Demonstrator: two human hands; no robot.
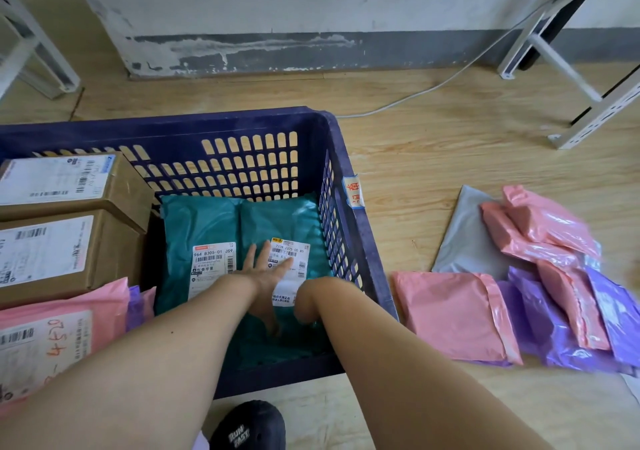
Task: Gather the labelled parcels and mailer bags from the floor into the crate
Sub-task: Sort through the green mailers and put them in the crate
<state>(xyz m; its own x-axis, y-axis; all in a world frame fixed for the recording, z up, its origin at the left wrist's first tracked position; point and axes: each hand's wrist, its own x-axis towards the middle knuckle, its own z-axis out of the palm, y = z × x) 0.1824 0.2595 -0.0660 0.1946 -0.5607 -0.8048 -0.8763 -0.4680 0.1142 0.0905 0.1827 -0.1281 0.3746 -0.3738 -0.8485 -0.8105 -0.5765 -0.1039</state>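
A dark blue slotted crate (341, 158) stands on the wooden floor. Inside it, two labelled cardboard boxes (62, 228) are stacked at the left, and a labelled pink mailer bag (52, 332) leans below them. Two teal mailer bags (207, 228) with white labels cover the bottom. My left hand (266, 273) lies flat with spread fingers on the right teal bag's label. My right hand (306, 302) is bent down at that bag's near edge, its fingertips hidden. On the floor to the right lie a pink mailer (450, 314), a grey one (464, 241), more pink bags (543, 228) and purple bags (568, 345).
White metal frame legs (588, 103) stand at the back right, with a white cable (415, 96) running along the floor to the wall. Another white frame (41, 61) is at the back left. A black shoe (249, 429) sits just in front of the crate.
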